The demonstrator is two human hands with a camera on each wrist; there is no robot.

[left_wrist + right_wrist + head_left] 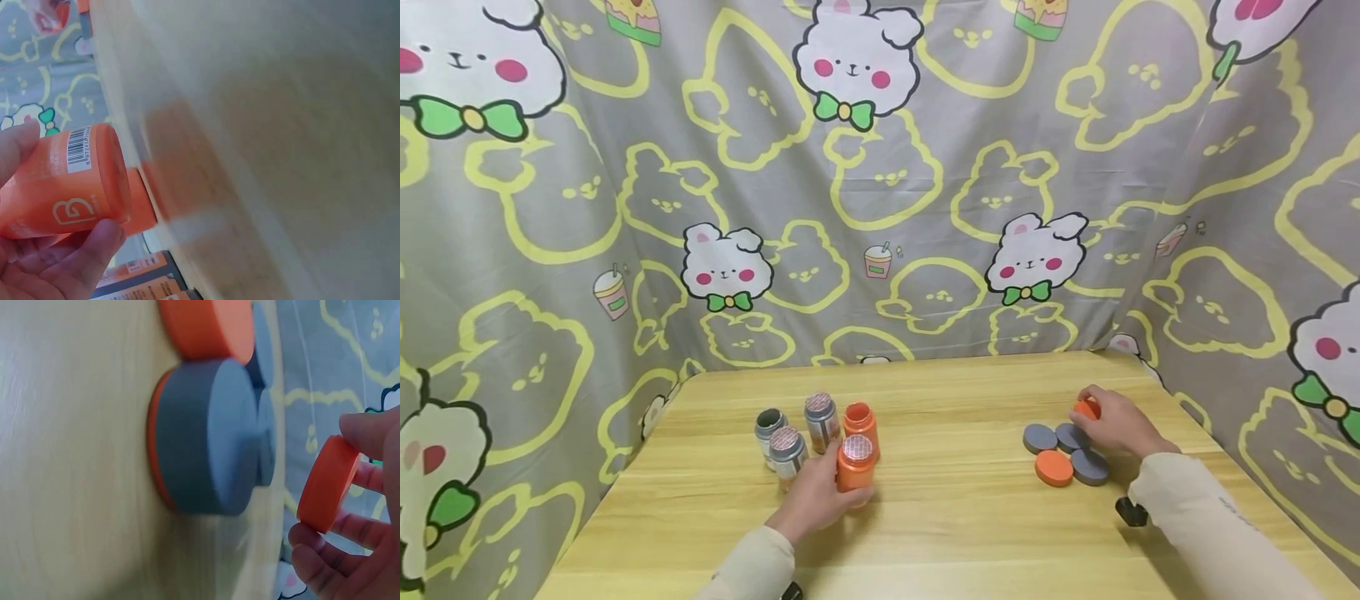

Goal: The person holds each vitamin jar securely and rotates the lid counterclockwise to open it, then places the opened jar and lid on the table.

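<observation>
My left hand [814,498] grips an orange bottle [854,477] whose top is covered by a shiny patterned seal. The left wrist view shows a barcode on this bottle [56,181], tilted between thumb and fingers. Beside it stand an open orange bottle [861,425], an open grey bottle [767,429] and two grey bottles with sealed tops, one at the back [822,421] and one in front [787,454]. At the right, my right hand [1123,425] pinches an orange lid [328,484] by its edge, above the other lids.
Three grey lids, one at left [1040,438], one behind [1071,437] and one in front [1089,467], lie grouped with an orange lid [1054,468] on the wooden table [947,500]. A patterned curtain [925,192] encloses the table's back and sides.
</observation>
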